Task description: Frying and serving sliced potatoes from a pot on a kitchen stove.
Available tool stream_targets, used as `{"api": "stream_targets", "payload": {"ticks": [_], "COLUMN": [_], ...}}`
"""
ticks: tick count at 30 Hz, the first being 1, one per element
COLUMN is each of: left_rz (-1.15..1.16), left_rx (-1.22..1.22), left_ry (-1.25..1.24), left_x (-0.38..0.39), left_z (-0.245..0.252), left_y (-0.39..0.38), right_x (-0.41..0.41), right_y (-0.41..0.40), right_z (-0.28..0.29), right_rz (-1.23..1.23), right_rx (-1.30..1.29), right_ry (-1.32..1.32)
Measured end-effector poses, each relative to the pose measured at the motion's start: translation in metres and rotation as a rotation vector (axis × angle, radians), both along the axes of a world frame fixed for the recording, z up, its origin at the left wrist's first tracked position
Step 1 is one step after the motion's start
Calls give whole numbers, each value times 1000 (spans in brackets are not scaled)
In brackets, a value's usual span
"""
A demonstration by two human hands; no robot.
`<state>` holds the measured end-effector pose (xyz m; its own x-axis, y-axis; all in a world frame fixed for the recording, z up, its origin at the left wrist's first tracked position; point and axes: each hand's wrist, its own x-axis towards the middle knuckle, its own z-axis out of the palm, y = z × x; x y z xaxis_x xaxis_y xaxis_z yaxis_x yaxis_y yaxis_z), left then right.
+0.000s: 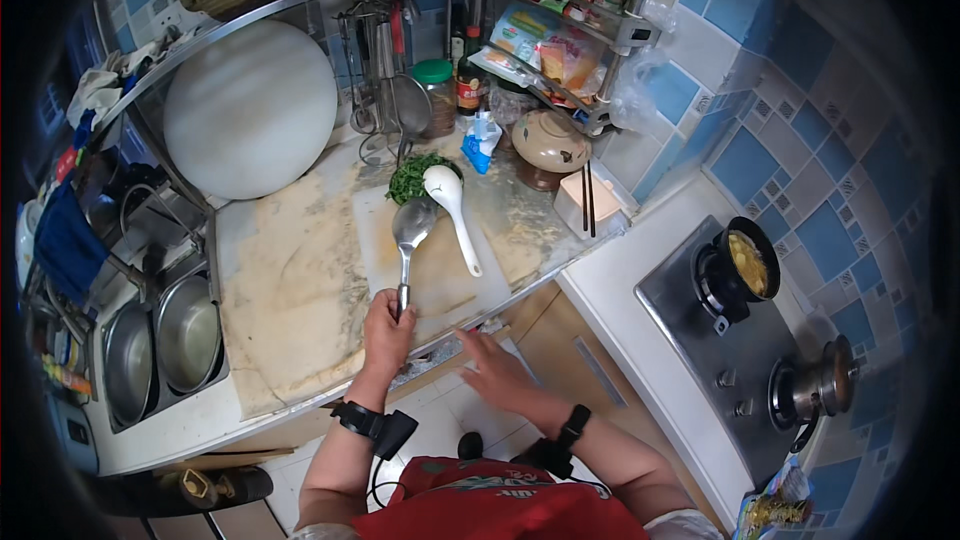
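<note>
My left hand [390, 336] grips the handle of a metal serving spoon [414, 222], whose bowl is over the far part of a white cutting board [472, 291]. A white ladle [452, 210] lies next to it, its bowl over a heap of chopped green leaves [409, 177] at the board's far edge. The container under the leaves is mostly hidden. Just off the counter's front edge, my right hand [495, 371] is empty with its fingers apart, a little blurred.
On the stove [679, 307] to the right are a black pan [748, 259] with yellow food and a lidded steel pot [832, 379]. Chopsticks [588, 199] rest across a lidded plastic box [574, 202]. A lidded ceramic pot [551, 141] stands behind. Two metal basins [189, 334] sit left.
</note>
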<state>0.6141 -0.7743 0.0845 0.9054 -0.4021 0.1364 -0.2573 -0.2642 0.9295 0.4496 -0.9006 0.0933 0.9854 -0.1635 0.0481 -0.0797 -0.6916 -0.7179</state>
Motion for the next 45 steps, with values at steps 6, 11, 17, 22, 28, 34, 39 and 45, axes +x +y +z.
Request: {"api": "stream_targets", "payload": {"ticks": [6, 11, 17, 22, 28, 34, 39, 45], "left_rz": [-66, -66, -57, -20, -21, 49, 23, 69], "left_rx": [245, 264, 295, 317, 359, 207, 111, -4], "left_ry": [-268, -258, -282, -352, -325, -504, -411, -574], "left_x": [35, 42, 54, 61, 68, 53, 27, -15], "left_z": [-12, -15, -26, -38, -49, -44, -23, -15], "left_y": [12, 13, 12, 9, 12, 21, 56, 36], "right_x": [-85, -154, -222, -248, -264, -269, -272, -337], "right_y": [-58, -80, -82, -67, -73, -78, -85, -98], "right_z": [-20, -19, -58, -54, -79, -77, -91, -101], "right_rz": [-310, -537, -799, -727, -680, -717, -592, -342], "right_rx": [52, 86, 172, -17, -144, -290, -481, -384], "right_ry": [12, 22, 0, 108, 209, 338, 245, 504]}}
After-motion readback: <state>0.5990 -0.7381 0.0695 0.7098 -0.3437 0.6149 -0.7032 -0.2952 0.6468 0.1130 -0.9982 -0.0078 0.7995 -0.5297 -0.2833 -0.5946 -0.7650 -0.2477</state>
